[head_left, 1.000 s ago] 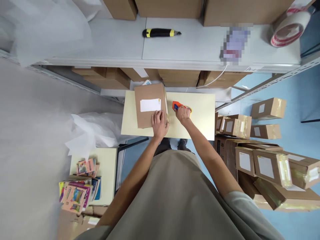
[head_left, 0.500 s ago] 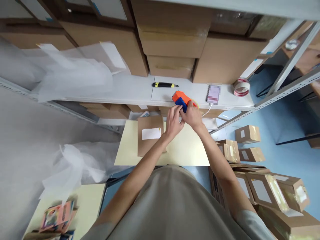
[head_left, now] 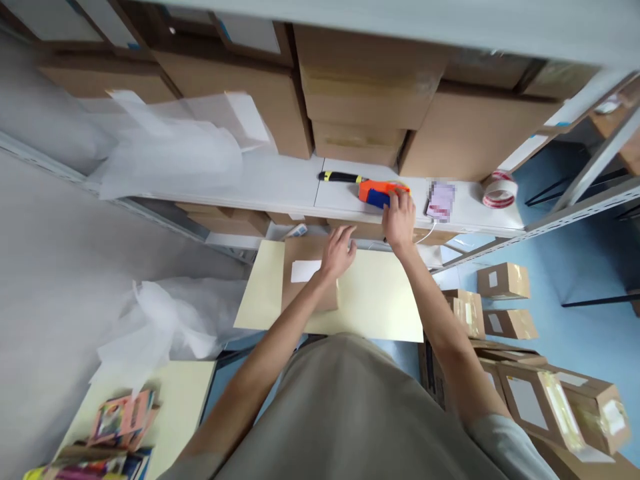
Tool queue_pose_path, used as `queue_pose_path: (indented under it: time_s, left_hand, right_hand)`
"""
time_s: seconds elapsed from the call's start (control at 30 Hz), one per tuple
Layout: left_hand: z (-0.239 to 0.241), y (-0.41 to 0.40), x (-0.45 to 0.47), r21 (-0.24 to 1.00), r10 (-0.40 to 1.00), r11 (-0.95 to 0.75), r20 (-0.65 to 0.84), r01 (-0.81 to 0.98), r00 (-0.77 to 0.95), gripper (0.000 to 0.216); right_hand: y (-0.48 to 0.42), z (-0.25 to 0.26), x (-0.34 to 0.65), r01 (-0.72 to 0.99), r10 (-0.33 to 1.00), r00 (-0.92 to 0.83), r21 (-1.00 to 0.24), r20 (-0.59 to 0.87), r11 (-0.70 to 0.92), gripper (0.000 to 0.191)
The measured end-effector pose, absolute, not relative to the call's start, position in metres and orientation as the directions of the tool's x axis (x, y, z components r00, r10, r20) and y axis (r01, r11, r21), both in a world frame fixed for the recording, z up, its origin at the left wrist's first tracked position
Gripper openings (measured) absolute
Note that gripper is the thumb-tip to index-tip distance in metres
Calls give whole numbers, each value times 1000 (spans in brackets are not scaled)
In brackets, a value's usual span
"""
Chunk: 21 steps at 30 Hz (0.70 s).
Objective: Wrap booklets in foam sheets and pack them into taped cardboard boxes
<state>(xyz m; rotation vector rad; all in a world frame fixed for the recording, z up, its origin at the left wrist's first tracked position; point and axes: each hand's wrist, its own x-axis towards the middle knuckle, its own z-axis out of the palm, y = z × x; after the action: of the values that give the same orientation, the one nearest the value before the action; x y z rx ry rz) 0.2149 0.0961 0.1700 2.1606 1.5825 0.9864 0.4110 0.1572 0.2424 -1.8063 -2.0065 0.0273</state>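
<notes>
My right hand (head_left: 399,220) reaches up to the white shelf (head_left: 280,183) and grips the orange and blue tape dispenser (head_left: 376,193), which rests on the shelf surface. My left hand (head_left: 337,252) hovers open, fingers spread, over the right part of a brown cardboard box (head_left: 306,280) with a white label. The box lies on a pale yellow table (head_left: 380,300) below the shelf. A black and yellow utility knife (head_left: 341,177) lies on the shelf just left of the dispenser.
A roll of red-and-white tape (head_left: 499,191) and a blurred small object (head_left: 441,201) sit on the shelf to the right. Large cartons (head_left: 370,100) fill the shelf back. Sealed boxes (head_left: 503,281) pile on the blue floor right. White wrapping sheets (head_left: 170,320) and colourful booklets (head_left: 117,423) lie left.
The right hand has carried the tape dispenser from above the table up onto the shelf. The left hand let go of it and dropped back over the box.
</notes>
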Motion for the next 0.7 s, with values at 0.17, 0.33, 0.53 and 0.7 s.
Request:
queue_pose_path:
  time_s: [0.17, 0.33, 0.53, 0.7]
  left_hand:
    - [93, 27, 164, 608, 996, -48, 87, 792, -6, 44]
    - [62, -11, 145, 552, 999, -14, -16, 834, 28, 41]
    - [59, 58, 144, 525, 997, -22, -48, 851, 56, 49]
    - [61, 155, 148, 424, 980, -82, -130, 902, 150, 63]
  right_hand:
    - [55, 157, 403, 786, 976, 30, -608, 215, 109, 53]
    - [-47, 63, 373, 333, 785, 151, -717, -601, -613, 57]
    - [-94, 35, 331, -474, 230, -235, -95, -945, -876, 67]
    - [-85, 40, 307, -661, 256, -341, 38, -905, -749, 76]
